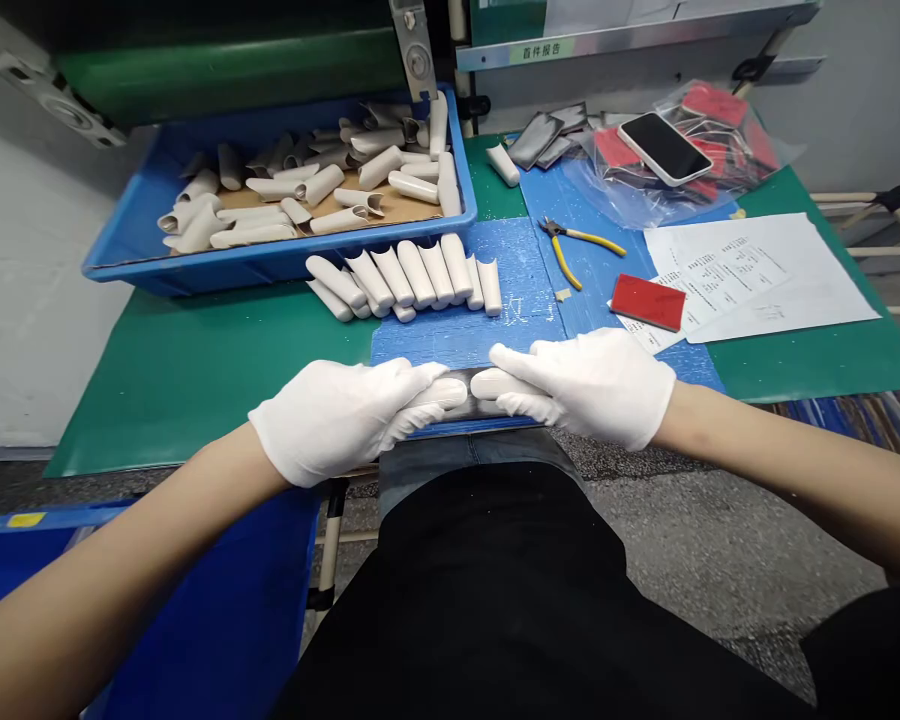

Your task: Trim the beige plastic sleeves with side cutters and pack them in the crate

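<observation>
Both my hands wear white gloves and meet at the near edge of the blue mat. My left hand and my right hand are closed, fingers pressed together on one whitish tube-like piece with a dark strip held between them. Just beyond, a row of several whitish curved pieces lies on the mat.
A blue tray at the back left holds several more whitish pieces. Yellow-handled pliers, a red pad, printed papers, a phone on a plastic bag and grey pads lie to the right on the green table.
</observation>
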Motion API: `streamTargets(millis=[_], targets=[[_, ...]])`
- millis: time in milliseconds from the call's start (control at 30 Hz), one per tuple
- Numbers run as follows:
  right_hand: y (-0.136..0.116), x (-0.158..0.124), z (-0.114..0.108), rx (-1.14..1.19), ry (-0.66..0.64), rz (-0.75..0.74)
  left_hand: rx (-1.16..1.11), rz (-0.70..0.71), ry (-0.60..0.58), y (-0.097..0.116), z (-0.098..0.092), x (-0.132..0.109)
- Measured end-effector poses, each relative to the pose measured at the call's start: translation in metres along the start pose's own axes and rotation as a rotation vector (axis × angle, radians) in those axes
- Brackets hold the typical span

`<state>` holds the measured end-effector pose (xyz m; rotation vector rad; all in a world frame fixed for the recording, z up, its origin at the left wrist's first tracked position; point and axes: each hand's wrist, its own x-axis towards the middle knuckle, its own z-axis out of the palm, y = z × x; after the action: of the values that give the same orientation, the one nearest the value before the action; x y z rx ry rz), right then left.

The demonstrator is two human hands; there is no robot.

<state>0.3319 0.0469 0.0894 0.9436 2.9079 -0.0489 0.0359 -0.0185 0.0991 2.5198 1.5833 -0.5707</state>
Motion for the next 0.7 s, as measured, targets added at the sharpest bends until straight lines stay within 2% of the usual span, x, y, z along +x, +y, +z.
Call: streamTargets(millis=[133,300,400,533,700], targets=[[0.009,0.004,0.008,0.060,-0.075,0.009,-0.047,-0.029,-0.062,-0.007,0.005,0.008],[0.023,-0.017,0.035,0.034,-0.186,0.199,-0.042,-0.163,-0.068,-0.023,0.033,0.005],[0.025,-0.018,0.053,0.009,-0.166,0.152,-0.051,-0.075,-0.052,-0.025,0.047,0.015],[0.022,-0.002,0.072,0.009,-0.110,-0.009,-0.097,0.048,-0.058,-0.020,0.047,0.041],[0.027,0.003,0.076,-0.051,-0.061,0.048,-0.037,0.049,-0.050,-0.026,0.041,0.052]])
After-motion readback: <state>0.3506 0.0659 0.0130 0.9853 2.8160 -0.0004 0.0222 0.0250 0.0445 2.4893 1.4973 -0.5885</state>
